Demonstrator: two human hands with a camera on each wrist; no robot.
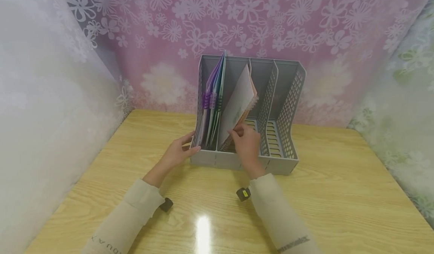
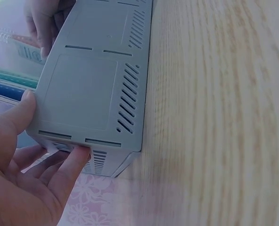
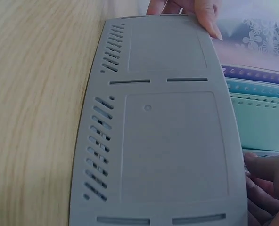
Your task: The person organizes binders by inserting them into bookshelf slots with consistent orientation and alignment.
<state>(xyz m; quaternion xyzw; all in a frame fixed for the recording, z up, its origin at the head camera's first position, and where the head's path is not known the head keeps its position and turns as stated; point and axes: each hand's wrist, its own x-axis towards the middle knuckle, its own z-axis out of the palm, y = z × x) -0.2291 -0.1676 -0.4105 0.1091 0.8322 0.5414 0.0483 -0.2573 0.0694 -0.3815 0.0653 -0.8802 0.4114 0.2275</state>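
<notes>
A grey four-slot file organizer [image 1: 207,159] stands on the table. My left hand [image 1: 176,152] grips its left front corner, thumb over the front rim and fingers on the side, as the left wrist view also shows. In the leftmost slot stand several purple, blue and green loose-leaf notebooks [image 1: 214,95]. One slot over, spiral notebooks [image 1: 237,99] with a pale cover lean to the right. My right hand [image 1: 248,141] pinches the lower spiral edge of these between thumb and fingers. In the right wrist view the organizer's front wall [image 3: 175,141] partly hides the right hand [image 3: 271,188].
The two right slots [image 1: 274,137] show bare slatted floors. Light wood tabletop [image 1: 339,186] extends around the organizer. Behind it hangs a pink flowered curtain [image 1: 162,58], with pale cloth at both sides. Small black devices [image 1: 242,194] sit at the wrists.
</notes>
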